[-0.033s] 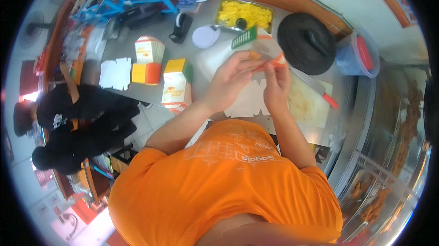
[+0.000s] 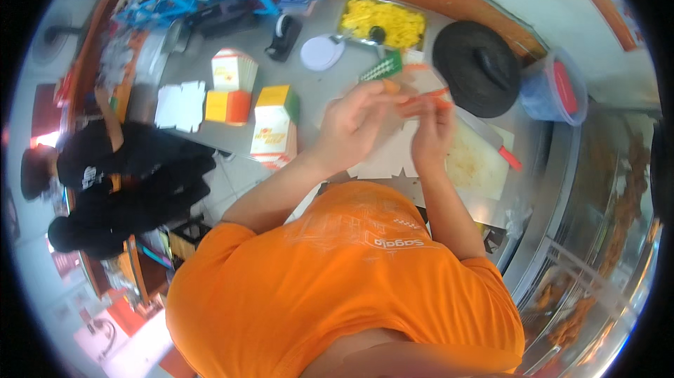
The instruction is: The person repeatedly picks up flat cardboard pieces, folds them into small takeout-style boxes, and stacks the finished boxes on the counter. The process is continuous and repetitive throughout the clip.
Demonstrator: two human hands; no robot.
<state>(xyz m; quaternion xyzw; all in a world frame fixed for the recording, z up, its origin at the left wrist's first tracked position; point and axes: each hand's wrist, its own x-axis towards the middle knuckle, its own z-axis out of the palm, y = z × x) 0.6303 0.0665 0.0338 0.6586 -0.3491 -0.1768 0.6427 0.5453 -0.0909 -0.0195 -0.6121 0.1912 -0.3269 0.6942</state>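
Both hands are raised in front of my orange shirt, at a partly folded cardboard food box. The box has a green checkered panel and orange striped edges. My left hand, smeared by motion, has its fingers bent at the box's near edge. Its fingertips are blurred. On the right edge, my right hand pinches an orange striped flap between thumb and fingers. Flat white cardboard blanks lie below the hands. To the left stand a yellow-and-white food box stack and another stack.
A knife with a red handle rests on a cutting board. Behind are a black lid, a tray of yellow food, a clear tub and a tape dispenser. People in black stand at left.
The box and both hands have shifted slightly to the right in the picture. My left hand is more blurred now. Both hands stay at the box.
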